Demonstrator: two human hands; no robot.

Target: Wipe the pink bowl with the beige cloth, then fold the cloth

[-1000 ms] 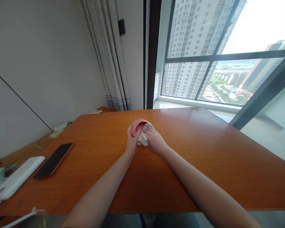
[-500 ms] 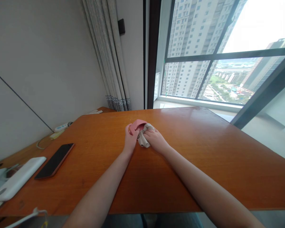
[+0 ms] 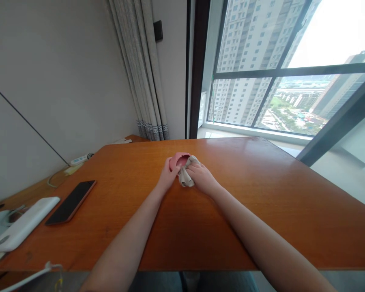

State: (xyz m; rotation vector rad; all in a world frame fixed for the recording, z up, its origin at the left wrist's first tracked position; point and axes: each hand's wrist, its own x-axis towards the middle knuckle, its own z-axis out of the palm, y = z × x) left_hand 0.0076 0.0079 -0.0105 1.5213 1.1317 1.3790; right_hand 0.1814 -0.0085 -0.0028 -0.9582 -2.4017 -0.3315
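Observation:
A small pink hollow object (image 3: 177, 158), shaped like a bowl or cup, is tipped so its opening faces toward me and to the right. My left hand (image 3: 168, 172) grips it from the left side, thumb near the rim. My right hand (image 3: 202, 176) is closed on a crumpled pale grey cloth (image 3: 186, 178), which is pressed against the right side of the pink object's opening. One end of the cloth hangs below the fingers. Both hands are over the middle of the wooden table (image 3: 249, 202). The right fingertips are partly hidden by the cloth.
To the left lie a black-screened phone (image 3: 71, 202) and a white power bank (image 3: 24, 223) with a cable. A power strip (image 3: 80, 159) sits by the wall. A white cable (image 3: 27, 280) crosses the near left corner. Beyond the table are a curtain (image 3: 140, 73) and a window (image 3: 246, 97).
The pink object has turned slightly, so more of its inside shows. Both hands and the cloth have shifted a little to the right in view. Each hand keeps its hold.

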